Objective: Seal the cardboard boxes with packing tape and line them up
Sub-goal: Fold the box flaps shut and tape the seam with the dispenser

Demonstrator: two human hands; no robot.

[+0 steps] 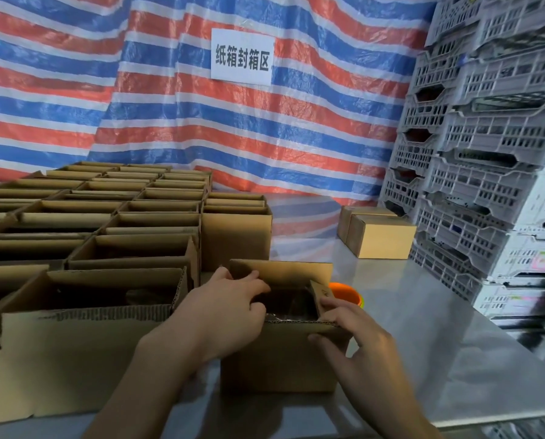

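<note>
Left grip [230,312] curls over the left flap of the open box [280,365]; right grip [356,346] pinches its right front corner; it stands on the bench [423,312] between both grips; probably best to fold short flaps flat first, then bring long flaps edge to edge.

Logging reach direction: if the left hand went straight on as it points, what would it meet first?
Probably the upright far flap of the open box; depth unclear.

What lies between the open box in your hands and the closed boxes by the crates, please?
In the head view, an orange round object, partly hidden behind the open box, then bare steel tabletop up to the closed boxes.
</note>
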